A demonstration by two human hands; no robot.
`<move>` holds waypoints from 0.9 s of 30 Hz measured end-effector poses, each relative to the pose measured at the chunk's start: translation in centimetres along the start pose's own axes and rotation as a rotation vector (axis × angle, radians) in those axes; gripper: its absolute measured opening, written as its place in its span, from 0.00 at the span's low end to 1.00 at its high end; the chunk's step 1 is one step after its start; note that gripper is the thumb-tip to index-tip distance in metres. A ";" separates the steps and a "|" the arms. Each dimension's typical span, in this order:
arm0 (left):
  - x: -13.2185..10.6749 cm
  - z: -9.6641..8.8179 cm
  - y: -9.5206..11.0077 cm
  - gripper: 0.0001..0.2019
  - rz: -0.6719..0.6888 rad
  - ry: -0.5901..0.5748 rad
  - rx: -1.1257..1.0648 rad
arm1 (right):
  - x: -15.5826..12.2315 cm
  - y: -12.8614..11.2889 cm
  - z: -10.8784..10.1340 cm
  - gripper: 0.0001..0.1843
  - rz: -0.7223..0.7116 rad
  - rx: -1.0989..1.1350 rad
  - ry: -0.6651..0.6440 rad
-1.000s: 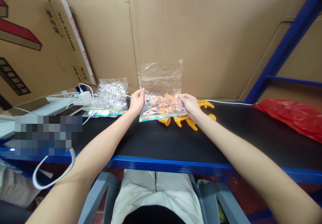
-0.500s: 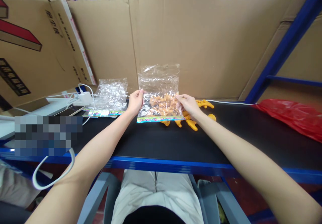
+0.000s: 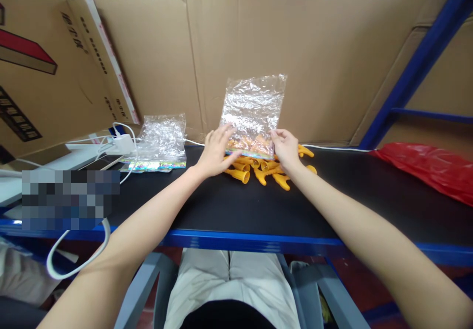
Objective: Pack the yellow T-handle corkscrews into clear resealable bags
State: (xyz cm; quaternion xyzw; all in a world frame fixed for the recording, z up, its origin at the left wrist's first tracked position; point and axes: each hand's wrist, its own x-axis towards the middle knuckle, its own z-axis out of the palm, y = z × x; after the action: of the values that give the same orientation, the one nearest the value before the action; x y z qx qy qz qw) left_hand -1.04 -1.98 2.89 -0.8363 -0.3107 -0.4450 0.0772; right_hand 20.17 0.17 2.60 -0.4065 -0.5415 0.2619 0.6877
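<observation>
A clear plastic bag (image 3: pixel 254 100) with a colourful printed strip along its lower edge stands upright in front of me. Orange pieces show through its lower part; whether they are inside or behind it I cannot tell. At its left side is my left hand (image 3: pixel 214 154), thumb and fingers spread apart, fingertips near or touching the plastic. My right hand (image 3: pixel 285 150) pinches the bag's right edge between thumb and fingers. Under and around the bag lie several yellow-orange plastic pieces (image 3: pixel 242 175), some hollow-ended, some branched.
More clear bags (image 3: pixel 162 139) with printed strips lie to the left, beside a white charger (image 3: pixel 124 144) with cables and a phone. A red plastic bag (image 3: pixel 424 169) rests at the right. Cardboard (image 3: pixel 314 58) walls the back of the black tabletop (image 3: pixel 229 208).
The clear bag has shifted right and tilted. My left hand has let go of its left edge and spread its fingers, while my right hand keeps its pinch. More yellow-orange pieces are uncovered.
</observation>
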 end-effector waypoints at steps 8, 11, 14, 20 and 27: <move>-0.1 0.6 0.7 0.32 0.174 -0.321 0.367 | -0.4 -0.4 0.1 0.13 0.006 0.045 -0.136; 0.0 0.1 -0.5 0.31 0.081 -0.306 0.483 | -0.4 0.1 0.2 0.17 0.036 0.027 -0.274; 0.0 -1.0 -1.8 0.29 -0.085 -0.244 0.602 | -0.2 0.9 0.1 0.18 -0.019 -0.101 -0.328; 0.0 -3.8 -4.8 0.21 -0.518 -0.329 0.842 | -0.5 2.2 -0.5 0.19 -0.451 -0.715 -0.451; -0.6 -6.8 -9.3 0.21 -0.977 -0.519 0.784 | -1.3 3.3 -0.7 0.27 -0.429 -1.073 -0.746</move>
State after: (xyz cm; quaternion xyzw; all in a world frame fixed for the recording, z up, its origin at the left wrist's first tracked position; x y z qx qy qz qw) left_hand -11.50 2.38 5.10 -0.5897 -0.8000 -0.0678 0.0877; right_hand 20.80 0.71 -0.97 -0.4574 -0.8653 -0.0620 0.1954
